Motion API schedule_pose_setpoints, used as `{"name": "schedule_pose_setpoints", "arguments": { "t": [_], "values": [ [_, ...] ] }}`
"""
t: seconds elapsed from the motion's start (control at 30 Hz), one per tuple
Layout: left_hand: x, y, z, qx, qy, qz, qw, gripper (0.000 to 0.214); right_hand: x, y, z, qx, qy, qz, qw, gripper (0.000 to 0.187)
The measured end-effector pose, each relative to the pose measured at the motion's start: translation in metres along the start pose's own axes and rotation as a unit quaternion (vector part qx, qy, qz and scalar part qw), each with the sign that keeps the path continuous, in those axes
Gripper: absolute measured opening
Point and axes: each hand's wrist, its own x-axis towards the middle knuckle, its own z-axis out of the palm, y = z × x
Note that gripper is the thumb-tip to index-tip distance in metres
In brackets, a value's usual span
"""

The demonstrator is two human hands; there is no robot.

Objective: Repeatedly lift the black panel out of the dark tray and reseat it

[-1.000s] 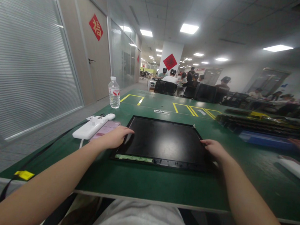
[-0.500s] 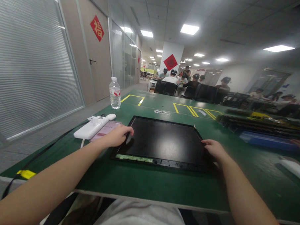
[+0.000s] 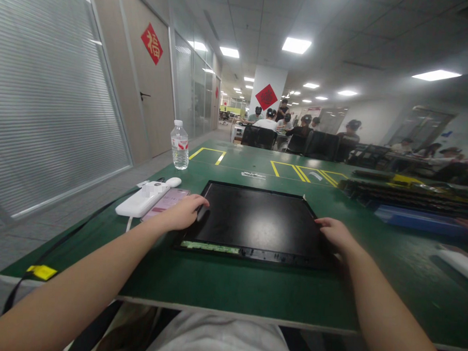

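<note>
A black flat screen panel lies face up on the green table, with a strip of green circuit board along its near edge. My left hand grips the panel's left edge, fingers curled over the rim. At the right edge, my right hand holds the panel the same way, its fingers wrapped around the side.
Left of the panel lie a pink phone, a white power bank and a white mouse. A water bottle stands farther back. Stacked dark parts and a blue tray sit at right. People sit at far tables.
Both hands have stayed on the panel's edges; the left fingers have curled slightly tighter over the rim. The view has shifted a little.
</note>
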Motion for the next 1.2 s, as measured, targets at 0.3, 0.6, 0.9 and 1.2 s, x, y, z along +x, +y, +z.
{"name": "schedule_pose_setpoints", "arguments": {
  "t": [0.3,0.6,0.9,1.2],
  "values": [
    [0.001,-0.004,0.009,0.022,-0.04,-0.051,0.998,0.054,0.0,-0.001,0.001,-0.002,0.008,-0.004,1.0,0.048],
    [0.0,0.001,0.002,0.011,-0.037,-0.067,0.997,0.057,0.0,-0.001,0.001,-0.018,0.013,-0.007,1.0,0.046],
    [0.0,-0.001,0.003,-0.075,-0.004,-0.118,0.99,0.058,0.004,0.003,0.004,-0.017,0.013,-0.015,1.0,0.046],
    [-0.003,0.019,-0.019,-0.451,0.058,-0.208,0.866,0.056,-0.003,-0.01,0.006,-0.007,0.023,0.0,1.0,0.041]
  ]
}}
